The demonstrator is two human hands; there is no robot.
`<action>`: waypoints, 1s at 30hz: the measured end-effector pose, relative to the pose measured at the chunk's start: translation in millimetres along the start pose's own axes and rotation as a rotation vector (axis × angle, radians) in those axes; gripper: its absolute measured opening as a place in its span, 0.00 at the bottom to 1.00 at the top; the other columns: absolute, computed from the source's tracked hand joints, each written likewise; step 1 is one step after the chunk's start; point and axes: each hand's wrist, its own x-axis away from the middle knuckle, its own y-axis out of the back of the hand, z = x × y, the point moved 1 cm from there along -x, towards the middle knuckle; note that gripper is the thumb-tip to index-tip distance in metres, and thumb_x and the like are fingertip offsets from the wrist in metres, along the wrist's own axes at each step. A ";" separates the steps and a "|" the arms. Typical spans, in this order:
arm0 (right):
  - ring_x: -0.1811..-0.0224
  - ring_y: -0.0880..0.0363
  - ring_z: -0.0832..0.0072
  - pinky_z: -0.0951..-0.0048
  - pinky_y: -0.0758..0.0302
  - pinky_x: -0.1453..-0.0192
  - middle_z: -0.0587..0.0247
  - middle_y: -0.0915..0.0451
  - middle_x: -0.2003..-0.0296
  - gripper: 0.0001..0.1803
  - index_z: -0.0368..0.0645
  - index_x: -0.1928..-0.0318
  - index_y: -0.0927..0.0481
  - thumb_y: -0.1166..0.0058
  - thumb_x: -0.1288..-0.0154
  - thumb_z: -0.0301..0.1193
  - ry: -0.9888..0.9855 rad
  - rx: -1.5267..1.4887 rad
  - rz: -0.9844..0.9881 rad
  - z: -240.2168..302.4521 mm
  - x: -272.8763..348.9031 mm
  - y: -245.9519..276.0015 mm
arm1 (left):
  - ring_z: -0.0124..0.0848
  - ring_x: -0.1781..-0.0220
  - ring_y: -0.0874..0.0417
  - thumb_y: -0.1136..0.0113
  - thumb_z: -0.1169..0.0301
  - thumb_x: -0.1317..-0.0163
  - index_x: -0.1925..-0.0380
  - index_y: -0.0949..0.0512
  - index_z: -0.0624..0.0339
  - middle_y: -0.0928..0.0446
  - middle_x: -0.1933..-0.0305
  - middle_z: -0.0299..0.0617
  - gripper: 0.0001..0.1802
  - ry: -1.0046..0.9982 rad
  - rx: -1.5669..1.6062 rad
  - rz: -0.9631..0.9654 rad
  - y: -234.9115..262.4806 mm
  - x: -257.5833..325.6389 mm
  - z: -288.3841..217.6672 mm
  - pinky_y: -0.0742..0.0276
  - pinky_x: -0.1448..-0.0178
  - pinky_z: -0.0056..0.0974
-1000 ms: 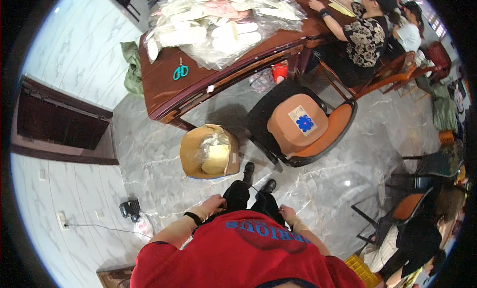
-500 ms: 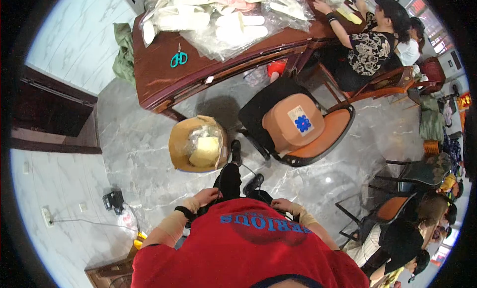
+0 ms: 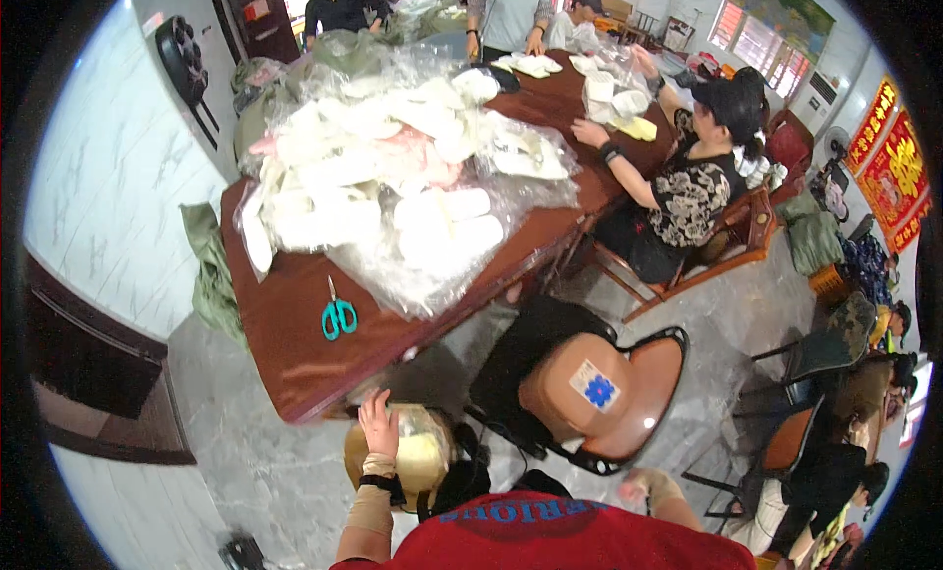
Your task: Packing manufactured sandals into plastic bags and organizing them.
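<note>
My left hand [image 3: 378, 425] is raised over the rim of a round cardboard box [image 3: 363, 462], its fingers stretched and nothing in them. Inside the box are clear plastic and a pale yellow block [image 3: 424, 459]. Low on the right, near the orange chair [image 3: 653, 378], my right hand [image 3: 643, 485] is smeared by motion, so its fingers cannot be made out. Scissors with teal handles [image 3: 340, 317] lie at the near end of the brown table [image 3: 295, 373]. Behind them, white slipper-like pieces [image 3: 339, 211] are heaped in clear plastic bags, with some pink among them.
A co-worker in a black cap and patterned top [image 3: 688, 197] sits at the table's right side, handling white pieces [image 3: 614, 98]. Other people work at the far end. More chairs [image 3: 786, 437] and seated people are on the right. Green cloth [image 3: 208, 265] hangs at the table's left.
The view has tilted up, bringing in more of the table. My left hand has left my lap and risen over the box; my right hand has moved out to the right.
</note>
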 end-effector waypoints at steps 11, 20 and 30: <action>0.62 0.24 0.54 0.48 0.22 0.67 0.49 0.25 0.60 0.23 0.41 0.49 0.31 0.46 0.42 0.39 0.171 -1.115 -0.867 51.4 46.9 24.9 | 0.51 0.26 0.64 0.32 0.52 0.57 0.31 0.52 0.47 0.63 0.26 0.44 0.54 -0.055 -0.404 0.235 -12.0 -104.5 15.3 0.67 0.32 0.68; 0.67 0.21 0.56 0.52 0.20 0.73 0.49 0.24 0.62 0.20 0.43 0.49 0.34 0.48 0.42 0.28 0.349 -1.223 -0.620 55.2 -3.1 -13.9 | 0.52 0.26 0.66 0.32 0.53 0.57 0.31 0.53 0.48 0.64 0.26 0.45 0.55 -0.084 -0.342 0.253 -4.9 -111.3 13.3 0.69 0.33 0.69; 0.67 0.20 0.62 0.63 0.21 0.63 0.51 0.21 0.71 0.13 0.35 0.56 0.24 0.52 0.37 0.30 0.032 -0.517 -0.305 126.4 17.2 49.6 | 0.51 0.26 0.67 0.31 0.55 0.57 0.31 0.53 0.48 0.64 0.26 0.45 0.55 -0.077 -0.314 0.259 -2.4 -104.8 21.1 0.70 0.33 0.69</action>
